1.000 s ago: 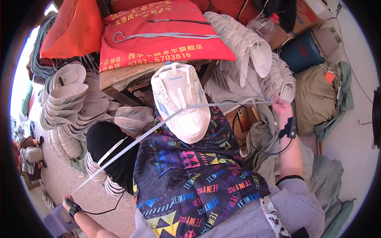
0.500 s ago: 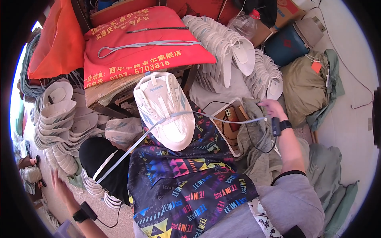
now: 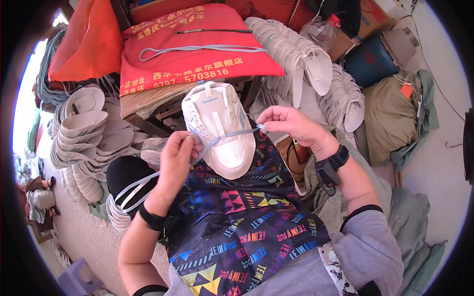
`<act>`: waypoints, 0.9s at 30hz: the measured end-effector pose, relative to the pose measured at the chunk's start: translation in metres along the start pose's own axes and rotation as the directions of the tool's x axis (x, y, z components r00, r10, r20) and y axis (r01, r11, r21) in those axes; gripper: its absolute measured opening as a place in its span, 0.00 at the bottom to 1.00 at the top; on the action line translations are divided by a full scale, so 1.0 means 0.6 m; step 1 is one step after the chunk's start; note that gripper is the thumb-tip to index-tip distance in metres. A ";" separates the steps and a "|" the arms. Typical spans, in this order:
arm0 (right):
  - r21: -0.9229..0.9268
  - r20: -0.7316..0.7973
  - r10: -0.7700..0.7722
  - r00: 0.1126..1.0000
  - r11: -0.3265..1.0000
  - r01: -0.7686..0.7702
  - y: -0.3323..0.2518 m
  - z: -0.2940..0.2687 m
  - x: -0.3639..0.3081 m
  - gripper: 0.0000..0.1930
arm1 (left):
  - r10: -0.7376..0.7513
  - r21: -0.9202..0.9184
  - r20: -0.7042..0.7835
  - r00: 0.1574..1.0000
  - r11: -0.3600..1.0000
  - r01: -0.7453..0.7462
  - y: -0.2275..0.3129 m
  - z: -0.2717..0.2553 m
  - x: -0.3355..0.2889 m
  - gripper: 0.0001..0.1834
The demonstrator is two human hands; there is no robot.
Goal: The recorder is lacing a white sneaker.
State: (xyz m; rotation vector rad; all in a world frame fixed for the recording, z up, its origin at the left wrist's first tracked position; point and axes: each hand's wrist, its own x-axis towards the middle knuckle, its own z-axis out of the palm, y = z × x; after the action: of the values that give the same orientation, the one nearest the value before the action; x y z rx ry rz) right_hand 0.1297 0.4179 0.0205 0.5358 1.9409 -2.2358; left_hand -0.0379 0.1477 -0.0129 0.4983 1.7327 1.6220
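A white shoe upper [image 3: 235, 157] with grey-blue stripes rests toe toward me over my patterned apron [image 3: 247, 222], its heel end near the bench. Across its front runs a pale blue-grey shoelace [image 3: 232, 133]. My left hand [image 3: 178, 154] pinches the lace at the left side of the upper, and a slack length trails down over my black-covered knee. At the right of the upper, my right hand [image 3: 291, 126] grips the lace near one end between thumb and fingers.
A red cushion [image 3: 202, 54] with a looped lace and a dark thin tool on it tops the wooden bench ahead. Stacked shoe uppers [image 3: 81, 126] lie left, more uppers [image 3: 291, 54] far right. An open box [image 3: 291, 165] stands beside my right forearm; a khaki sack [image 3: 392, 118] is farther right.
My left hand has come up from the lower left and taken the lace beside the upper. My right hand has moved inward to the upper, still with the lace. The view has shifted slightly.
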 end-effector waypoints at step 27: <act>-0.010 -0.002 -0.278 0.961 0.961 0.278 -0.031 0.059 -0.008 0.14 | -0.112 0.327 0.026 0.993 0.940 0.097 0.036 0.048 0.008 0.12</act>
State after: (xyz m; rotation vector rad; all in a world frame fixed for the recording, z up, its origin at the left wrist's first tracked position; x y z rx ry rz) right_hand 0.1216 0.3858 0.0433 0.2788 2.1455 -2.3832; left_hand -0.0244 0.1745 0.0081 0.5808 1.9693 1.2462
